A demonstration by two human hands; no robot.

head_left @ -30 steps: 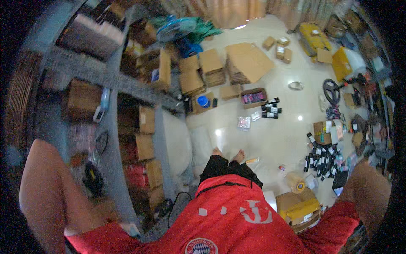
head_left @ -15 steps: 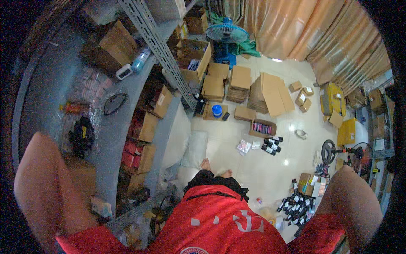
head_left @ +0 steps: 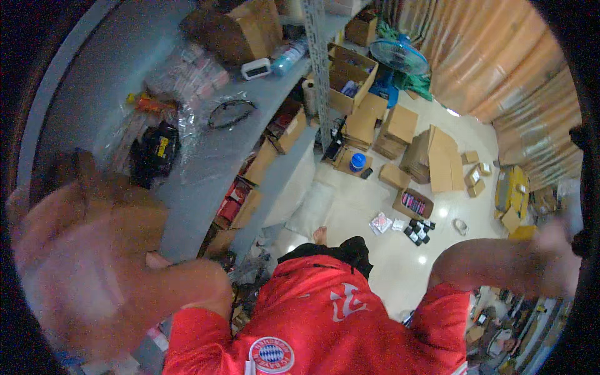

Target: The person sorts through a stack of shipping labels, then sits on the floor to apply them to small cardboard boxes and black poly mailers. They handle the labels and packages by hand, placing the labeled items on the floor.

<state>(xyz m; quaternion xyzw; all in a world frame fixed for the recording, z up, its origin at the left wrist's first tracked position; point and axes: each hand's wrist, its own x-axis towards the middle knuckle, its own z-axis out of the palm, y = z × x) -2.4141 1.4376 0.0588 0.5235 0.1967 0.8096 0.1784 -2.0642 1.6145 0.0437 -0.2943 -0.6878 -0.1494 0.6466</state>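
Observation:
My left hand [head_left: 59, 250], smeared by motion, is raised close to the camera at the left, in front of a cardboard box [head_left: 140, 209] on the grey shelf [head_left: 215, 159]. Its fingers cannot be made out. Beside that box lie a black item in clear plastic [head_left: 156, 152] and a thin dark ring-shaped band [head_left: 232, 114]. My right hand [head_left: 558, 256] reaches out to the right rim, blurred too, with its fingers indistinct. Nothing can be made out in either hand.
Below the shelf stand open cardboard boxes [head_left: 236, 203]. Stacked flat cartons [head_left: 442, 159], a box of small packs [head_left: 412, 203], dark bottles [head_left: 419, 231] and a blue-lidded tub [head_left: 357, 162] sit on the tiled floor. A fan [head_left: 399, 57] is near the curtain [head_left: 500, 69].
The view has swung toward the shelf, so the room appears turned and shifted right. Both forearms, lowered out of sight before, have come up into view with the hands raised.

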